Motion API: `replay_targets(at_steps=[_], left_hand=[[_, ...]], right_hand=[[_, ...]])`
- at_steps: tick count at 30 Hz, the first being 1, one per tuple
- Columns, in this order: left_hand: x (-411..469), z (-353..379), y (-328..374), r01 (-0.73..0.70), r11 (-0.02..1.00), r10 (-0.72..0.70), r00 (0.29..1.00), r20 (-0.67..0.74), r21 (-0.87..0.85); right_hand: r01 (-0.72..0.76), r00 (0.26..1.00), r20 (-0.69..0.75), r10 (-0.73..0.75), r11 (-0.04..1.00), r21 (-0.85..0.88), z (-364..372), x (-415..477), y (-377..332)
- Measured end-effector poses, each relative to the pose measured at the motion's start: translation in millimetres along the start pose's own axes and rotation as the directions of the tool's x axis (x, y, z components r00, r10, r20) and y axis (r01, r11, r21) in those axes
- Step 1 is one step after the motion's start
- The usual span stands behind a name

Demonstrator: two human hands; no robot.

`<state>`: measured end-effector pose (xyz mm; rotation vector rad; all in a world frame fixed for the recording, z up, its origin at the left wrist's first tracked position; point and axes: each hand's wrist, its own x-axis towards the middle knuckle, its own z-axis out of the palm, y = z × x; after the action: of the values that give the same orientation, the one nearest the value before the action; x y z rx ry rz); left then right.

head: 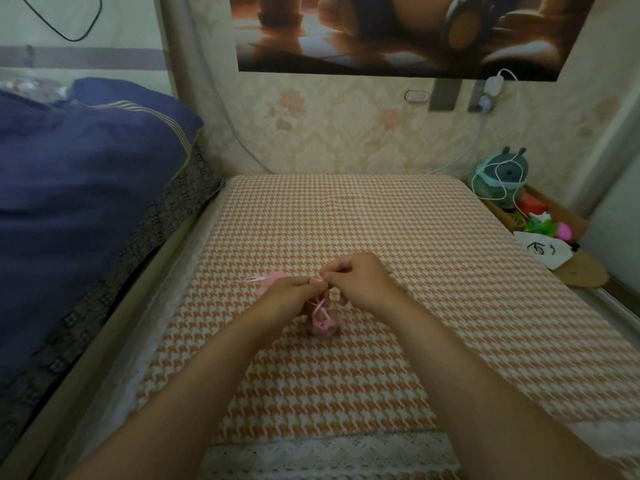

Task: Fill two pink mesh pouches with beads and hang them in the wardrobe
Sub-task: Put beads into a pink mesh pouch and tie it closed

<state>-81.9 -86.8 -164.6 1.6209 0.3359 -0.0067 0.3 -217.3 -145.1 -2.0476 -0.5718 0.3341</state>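
Observation:
A small pink mesh pouch (322, 323) hangs just above the houndstooth-covered table (346, 223), bunched at its neck. Its thin pink drawstring runs up between my hands. My left hand (289, 294) pinches one end of the string and my right hand (360, 280) pinches the other, fingertips almost touching above the pouch. A second pink mesh pouch (268, 280) with its ribbon lies flat on the cloth just behind my left hand, partly hidden by it. I cannot see any beads.
A bed with a dark blue duvet (86, 188) runs along the table's left side. At the right, a box (533, 216) holds a plush toy, a white cable and colourful items. A papered wall stands behind the table.

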Motion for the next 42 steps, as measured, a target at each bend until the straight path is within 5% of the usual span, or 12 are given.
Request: replay_targets(at_steps=[7,11,21,26,28,31,35,42], left_hand=[[4,-3,-1,0.023,1.000,-0.024,0.999,-0.036,-0.015],[4,-5,-1,0.044,0.998,-0.044,0.999,-0.012,-0.034],[3,-5,10,0.190,0.959,-0.201,0.979,-0.032,-0.209],[7,-3,7,0.141,0.965,-0.201,0.940,-0.275,-0.222],[9,-7,5,0.102,0.979,-0.161,0.919,-0.359,-0.177],[3,-9,3,0.067,0.997,-0.077,0.953,-0.293,-0.045],[0,-10,-7,0.024,0.933,0.055,0.977,-0.206,0.360],[5,-6,-11,0.011,0.799,0.187,0.946,-0.266,0.602]], right_hand=[[0.030,0.984,0.176,-0.010,0.993,-0.112,-9,-7,3],[-0.012,0.996,0.083,0.025,0.989,-0.150,-2,-6,7],[-0.346,0.938,0.064,0.340,0.925,0.160,9,-11,-3],[-0.421,0.905,0.088,0.416,0.850,0.316,13,-7,1],[-0.471,0.878,0.122,0.464,0.785,0.403,11,-4,5],[-0.553,0.830,0.216,0.515,0.704,0.445,11,0,15],[-0.593,0.798,0.267,0.540,0.625,0.508,11,1,23],[-0.600,0.791,0.230,0.566,0.646,0.473,3,-1,31]])
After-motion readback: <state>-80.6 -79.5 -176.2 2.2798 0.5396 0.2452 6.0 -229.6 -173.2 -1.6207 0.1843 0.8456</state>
